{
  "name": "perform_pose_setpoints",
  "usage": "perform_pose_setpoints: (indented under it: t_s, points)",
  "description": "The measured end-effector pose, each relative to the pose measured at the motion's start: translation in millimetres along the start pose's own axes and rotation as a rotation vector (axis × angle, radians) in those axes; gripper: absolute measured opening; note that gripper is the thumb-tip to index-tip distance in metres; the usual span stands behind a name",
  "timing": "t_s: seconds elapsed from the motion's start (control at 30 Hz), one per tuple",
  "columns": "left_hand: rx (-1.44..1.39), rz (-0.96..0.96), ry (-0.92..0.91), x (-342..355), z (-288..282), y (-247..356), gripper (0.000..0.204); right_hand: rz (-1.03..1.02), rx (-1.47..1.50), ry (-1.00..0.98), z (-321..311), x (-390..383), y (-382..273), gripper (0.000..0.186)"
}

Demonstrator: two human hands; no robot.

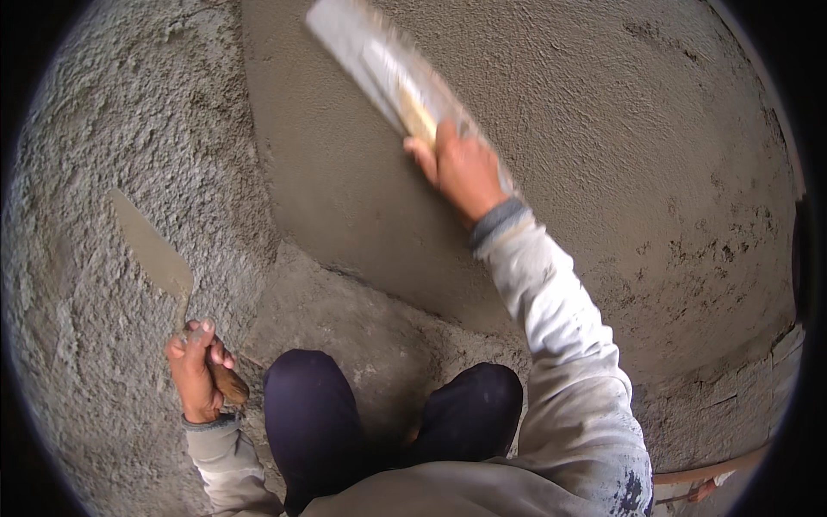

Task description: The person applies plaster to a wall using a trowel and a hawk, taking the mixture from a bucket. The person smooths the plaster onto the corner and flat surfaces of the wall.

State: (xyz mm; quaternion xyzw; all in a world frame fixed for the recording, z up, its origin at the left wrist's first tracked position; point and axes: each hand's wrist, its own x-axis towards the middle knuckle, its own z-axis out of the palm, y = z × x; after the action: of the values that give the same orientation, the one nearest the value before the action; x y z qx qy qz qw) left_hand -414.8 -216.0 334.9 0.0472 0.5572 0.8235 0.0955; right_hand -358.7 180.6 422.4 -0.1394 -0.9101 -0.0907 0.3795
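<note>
This is looking like a building site, at an unfinished corner. The left wall (pixel 77 284) is showing coarse, lumpy grey render (pixel 95 129); the far wall (pixel 594 207) is carrying a smoother, damp-looking coat (pixel 345 189), with pitted patches (pixel 706 250) toward the right. Near the person's knees (pixel 312 405), rough bare floor (pixel 336 306) is lying. A trowel (pixel 151 246) and a long float (pixel 370 60) are being held, and smears are marking the pale right sleeve (pixel 573 345).

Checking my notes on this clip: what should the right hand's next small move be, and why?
Probably sweep the float rightward: the right hand grips its handle, and the plaster looks coarse there, with pitted patches farther right.
</note>
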Motion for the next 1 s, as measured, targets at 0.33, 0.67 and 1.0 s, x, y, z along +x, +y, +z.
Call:
perform_pose_setpoints:
  t_s: [0.33,0.67,1.0]
  points:
    - [0.036,0.042,-0.004,-20,3,6,0.015,-0.160,-0.364,-0.631,8,-262,123,0.051]
    - [-0.012,0.035,-0.150,-18,34,4,0.015,0.274,-0.046,0.191,-234,-60,165,0.048]
    - [-0.045,0.032,-0.273,-16,50,16,0.013,1.086,0.485,1.055,-322,-302,357,0.065]
